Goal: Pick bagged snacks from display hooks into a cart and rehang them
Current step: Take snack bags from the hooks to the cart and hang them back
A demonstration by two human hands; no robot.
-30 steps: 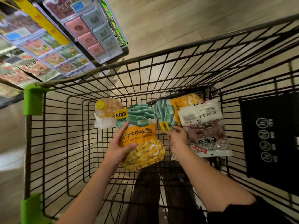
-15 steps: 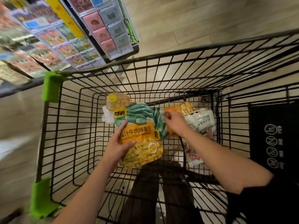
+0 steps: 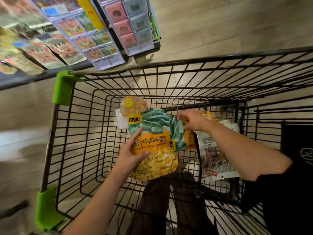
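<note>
Four snack bags (image 3: 153, 150), one cart (image 3: 186, 65)

The hanging snack packets on the display rack (image 3: 55, 46) are blurred, labels unreadable. The right hand (image 3: 193, 120) covers most of a 2nd orange-and-green bean bag (image 3: 177, 134).

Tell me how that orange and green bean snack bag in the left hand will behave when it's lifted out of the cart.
The bean snack bag is probably floppy: its top bends beyond the left hand. Its glossy film may be slippery. It is likely light, since the thumb and fingers of one hand hold it.
</note>
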